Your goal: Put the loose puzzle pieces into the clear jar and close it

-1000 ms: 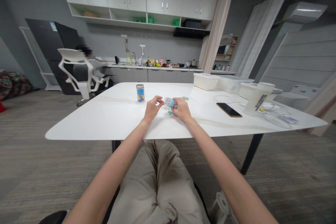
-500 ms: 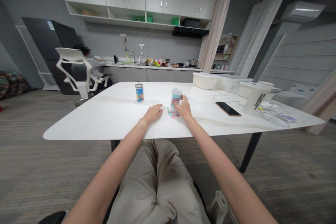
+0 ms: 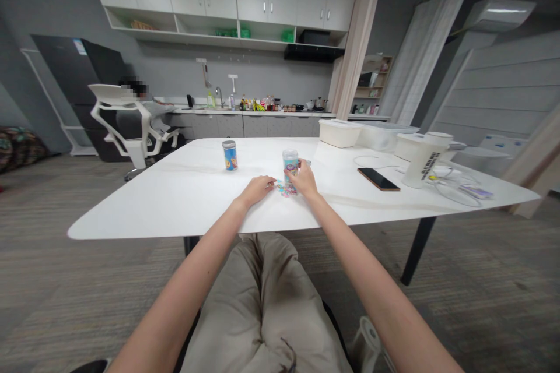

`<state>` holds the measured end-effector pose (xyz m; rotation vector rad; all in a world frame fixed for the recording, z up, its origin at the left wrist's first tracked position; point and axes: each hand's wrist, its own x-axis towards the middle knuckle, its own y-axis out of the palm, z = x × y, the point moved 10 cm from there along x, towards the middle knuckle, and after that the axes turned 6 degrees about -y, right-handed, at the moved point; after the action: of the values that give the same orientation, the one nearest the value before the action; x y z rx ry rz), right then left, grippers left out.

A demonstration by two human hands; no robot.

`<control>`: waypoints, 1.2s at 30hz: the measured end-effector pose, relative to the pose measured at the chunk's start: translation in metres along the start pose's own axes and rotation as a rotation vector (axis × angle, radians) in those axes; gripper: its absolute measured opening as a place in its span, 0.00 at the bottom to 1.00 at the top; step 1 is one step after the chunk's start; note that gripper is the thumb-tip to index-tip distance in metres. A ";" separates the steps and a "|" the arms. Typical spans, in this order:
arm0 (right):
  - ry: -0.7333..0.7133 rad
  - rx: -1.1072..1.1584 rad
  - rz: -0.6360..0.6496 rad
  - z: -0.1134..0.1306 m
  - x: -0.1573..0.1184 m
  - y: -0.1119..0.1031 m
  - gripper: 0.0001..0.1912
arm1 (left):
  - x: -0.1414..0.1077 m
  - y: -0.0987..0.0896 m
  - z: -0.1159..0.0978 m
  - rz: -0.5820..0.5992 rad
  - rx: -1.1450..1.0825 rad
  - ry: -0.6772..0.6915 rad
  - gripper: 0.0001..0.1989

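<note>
A clear jar with a teal and purple label [image 3: 289,162] stands upright near the middle of the white table, and my right hand [image 3: 304,178] has its fingers wrapped round the jar's right side. Small colourful pieces [image 3: 286,191] lie loosely in front of the jar. Just left of them, my left hand [image 3: 259,187] rests low over the tabletop with its fingertips together at the pieces; what they pinch, if anything, is too small to name. Farther left stands a blue jar with a grey lid [image 3: 230,156], touched by neither hand.
On the white table [image 3: 144,204], a phone [image 3: 378,179], a white tumbler [image 3: 423,163] and cables are at the right. White bins [image 3: 340,133] stand behind them. A person sits in a white chair [image 3: 131,122] beyond the table's left side.
My left hand's fingers have drawn together beside the pieces. The jar in my right hand appears slightly nearer the pieces. The whole view has shifted a little.
</note>
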<state>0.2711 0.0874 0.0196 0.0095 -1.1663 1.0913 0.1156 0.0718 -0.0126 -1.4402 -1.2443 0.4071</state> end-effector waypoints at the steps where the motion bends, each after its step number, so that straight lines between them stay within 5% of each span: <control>1: -0.004 0.001 0.001 0.000 0.000 0.000 0.25 | 0.000 0.000 0.003 -0.001 -0.045 -0.016 0.13; 11: -0.052 -0.027 0.042 0.009 -0.001 0.002 0.25 | -0.005 -0.024 0.019 -0.111 -0.410 -0.108 0.14; 19: -0.233 -0.072 0.137 0.030 -0.004 0.007 0.25 | -0.025 -0.093 0.003 -0.648 -0.359 -0.113 0.09; 24: -0.323 -0.088 0.181 0.044 -0.007 0.009 0.25 | -0.022 -0.085 -0.014 -0.569 -0.314 0.014 0.07; 30: -0.362 -0.084 0.201 0.052 -0.011 0.011 0.25 | -0.016 -0.072 -0.023 -0.454 -0.273 0.108 0.17; 34: -0.318 -0.069 0.149 0.045 -0.008 0.007 0.25 | -0.018 -0.076 -0.010 -0.554 -0.258 0.050 0.18; 36: -0.242 -0.067 0.110 0.035 -0.005 0.004 0.25 | -0.014 -0.065 -0.001 -0.491 -0.193 -0.035 0.18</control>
<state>0.2435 0.0682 0.0299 0.0265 -1.4344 1.1701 0.0813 0.0473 0.0392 -1.2308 -1.6435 -0.0221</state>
